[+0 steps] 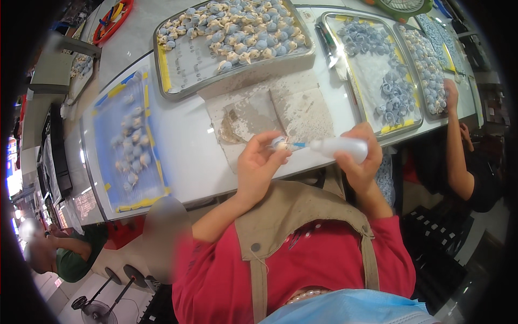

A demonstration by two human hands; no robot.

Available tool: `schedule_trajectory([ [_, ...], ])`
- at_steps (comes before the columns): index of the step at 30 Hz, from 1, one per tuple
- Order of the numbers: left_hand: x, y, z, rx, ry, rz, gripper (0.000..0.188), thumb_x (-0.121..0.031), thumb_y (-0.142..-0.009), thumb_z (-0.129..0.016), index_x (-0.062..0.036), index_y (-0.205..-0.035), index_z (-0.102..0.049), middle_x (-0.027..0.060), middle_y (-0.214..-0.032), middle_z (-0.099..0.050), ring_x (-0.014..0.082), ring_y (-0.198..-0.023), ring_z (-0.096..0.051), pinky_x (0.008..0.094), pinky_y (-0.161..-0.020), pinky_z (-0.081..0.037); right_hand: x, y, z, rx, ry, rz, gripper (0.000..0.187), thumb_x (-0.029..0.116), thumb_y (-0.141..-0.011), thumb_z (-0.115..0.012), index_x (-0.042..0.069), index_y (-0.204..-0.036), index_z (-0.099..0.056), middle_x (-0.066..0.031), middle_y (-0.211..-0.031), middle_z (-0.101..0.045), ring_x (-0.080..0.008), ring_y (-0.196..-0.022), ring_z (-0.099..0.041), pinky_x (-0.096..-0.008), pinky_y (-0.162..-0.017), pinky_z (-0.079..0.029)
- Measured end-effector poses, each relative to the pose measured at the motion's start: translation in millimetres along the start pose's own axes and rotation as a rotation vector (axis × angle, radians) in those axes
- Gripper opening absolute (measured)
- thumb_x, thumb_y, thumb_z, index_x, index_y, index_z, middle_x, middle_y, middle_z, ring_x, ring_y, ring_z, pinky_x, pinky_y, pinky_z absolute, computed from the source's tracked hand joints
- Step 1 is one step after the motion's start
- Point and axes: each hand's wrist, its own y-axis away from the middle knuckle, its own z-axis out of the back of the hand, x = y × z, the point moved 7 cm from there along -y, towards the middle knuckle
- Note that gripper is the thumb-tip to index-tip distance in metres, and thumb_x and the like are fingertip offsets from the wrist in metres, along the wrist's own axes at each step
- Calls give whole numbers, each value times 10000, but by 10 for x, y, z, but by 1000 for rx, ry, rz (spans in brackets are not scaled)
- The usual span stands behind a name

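Note:
My left hand [257, 163] pinches a small blue-and-cream figurine [279, 143] between thumb and fingertips, above the near edge of the bench. In my right hand [362, 158] is a translucent white squeeze bottle [335, 147], lying nearly level. Its thin blue nozzle [299, 144] points left and meets or almost meets the figurine; I cannot tell which. Beneath and beyond both hands lies a stained, opened-out piece of cardboard [302, 110].
A metal tray [183, 70] heaped with similar figurines stands at the back. On the left, a blue sheet [108, 162] edged in yellow tape carries more. Right of me are a tray [372, 75] of blue curled pieces and another figurine tray [423, 65], with a co-worker's arm [456, 140] beside it.

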Motion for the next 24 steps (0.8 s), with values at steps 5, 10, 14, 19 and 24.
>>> schedule_trajectory([
  [5,-29,36,42,-27,-25,5,356,-4,-840,-593,28,-1180,-495,99,-1032,-563,135,-844,-592,241,-702,-484,277,-87,-65,31,161,160,321,180,-635,-814,30,-824,-601,-44,-675,-536,-184,-628,-449,-281,-536,-381],
  [10,-37,52,49,-35,-30,15,358,0,-840,-593,23,-1183,-495,94,-1018,-565,130,-834,-588,247,-711,-492,329,-111,-134,40,214,176,334,196,-610,-827,35,-802,-607,-47,-664,-530,-194,-627,-455,-287,-533,-384],
  [14,-28,48,30,-24,-18,9,353,7,-839,-593,24,-1179,-498,91,-1019,-564,123,-830,-586,249,-719,-496,373,-136,-177,56,253,203,339,200,-599,-830,42,-799,-606,-50,-662,-528,-204,-621,-453,-294,-522,-380],
  [19,-43,47,14,-27,-12,2,352,8,-837,-597,24,-1175,-502,89,-1020,-565,121,-829,-587,250,-720,-497,367,-142,-195,80,272,221,333,197,-600,-828,45,-794,-605,-46,-661,-533,-205,-620,-453,-297,-520,-380],
  [24,-16,43,29,-30,-30,18,356,-5,-836,-602,30,-1175,-501,98,-1016,-582,130,-832,-599,250,-718,-496,328,-135,-161,49,244,174,316,178,-605,-824,40,-788,-606,-47,-662,-535,-208,-624,-459,-300,-531,-389],
])
